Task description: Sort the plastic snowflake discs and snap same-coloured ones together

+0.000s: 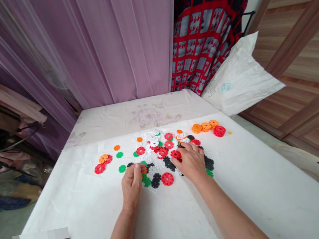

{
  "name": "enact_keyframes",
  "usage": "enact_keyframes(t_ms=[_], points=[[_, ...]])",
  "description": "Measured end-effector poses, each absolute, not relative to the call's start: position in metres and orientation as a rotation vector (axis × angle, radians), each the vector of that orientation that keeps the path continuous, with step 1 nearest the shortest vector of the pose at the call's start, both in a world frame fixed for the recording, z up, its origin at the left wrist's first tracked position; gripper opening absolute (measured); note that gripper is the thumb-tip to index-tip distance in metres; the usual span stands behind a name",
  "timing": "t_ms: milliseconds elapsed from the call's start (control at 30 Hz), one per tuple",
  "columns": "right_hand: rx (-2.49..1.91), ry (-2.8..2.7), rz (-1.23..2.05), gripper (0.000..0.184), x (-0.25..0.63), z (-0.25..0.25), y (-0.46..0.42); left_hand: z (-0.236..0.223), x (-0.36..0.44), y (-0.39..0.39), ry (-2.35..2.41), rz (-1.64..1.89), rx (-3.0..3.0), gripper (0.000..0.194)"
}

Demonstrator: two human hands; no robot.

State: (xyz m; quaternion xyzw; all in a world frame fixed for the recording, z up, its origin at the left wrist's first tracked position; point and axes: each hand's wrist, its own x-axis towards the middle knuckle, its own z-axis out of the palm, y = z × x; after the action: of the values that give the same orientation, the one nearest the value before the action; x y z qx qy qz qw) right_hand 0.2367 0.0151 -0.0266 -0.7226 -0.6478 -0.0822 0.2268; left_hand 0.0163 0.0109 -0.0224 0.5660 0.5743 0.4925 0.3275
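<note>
Many flat snowflake-shaped plastic discs in red, black, white, green and orange lie spread in a loose pile on a white sheet. My right hand reaches into the pile, with its fingertips over a red disc. My left hand is curled at the pile's near left edge, beside a black disc and a green disc. Its fingers hide whatever may lie inside them. Nearby on the sheet lies a red disc, just between my hands and below the pile.
Small groups of orange and red discs lie at the far right, and others at the left. A crumpled white bag stands beyond the right corner. Purple curtains and a red-and-black cloth hang behind. The floor lies beyond the sheet's edges.
</note>
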Motion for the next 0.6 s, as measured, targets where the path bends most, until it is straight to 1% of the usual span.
enact_keyframes(t_ms=[200, 300, 433, 600], points=[[-1.965, -1.771, -0.142, 0.019, 0.236, -0.024, 0.018, -0.023, 0.017, 0.011, 1.500, 1.308, 1.469, 0.047], [-1.774, -1.786, -0.126, 0.023, 0.233, -0.021, 0.008, -0.022, 0.018, 0.011, 1.483, 1.317, 1.443, 0.046], [-1.414, -1.907, 0.054, 0.026, 0.222, -0.022, -0.019, -0.022, 0.018, 0.011, 1.475, 1.331, 1.421, 0.046], [-1.382, -1.910, 0.106, 0.024, 0.210, -0.032, -0.040, -0.022, 0.018, 0.011, 1.459, 1.340, 1.408, 0.046]])
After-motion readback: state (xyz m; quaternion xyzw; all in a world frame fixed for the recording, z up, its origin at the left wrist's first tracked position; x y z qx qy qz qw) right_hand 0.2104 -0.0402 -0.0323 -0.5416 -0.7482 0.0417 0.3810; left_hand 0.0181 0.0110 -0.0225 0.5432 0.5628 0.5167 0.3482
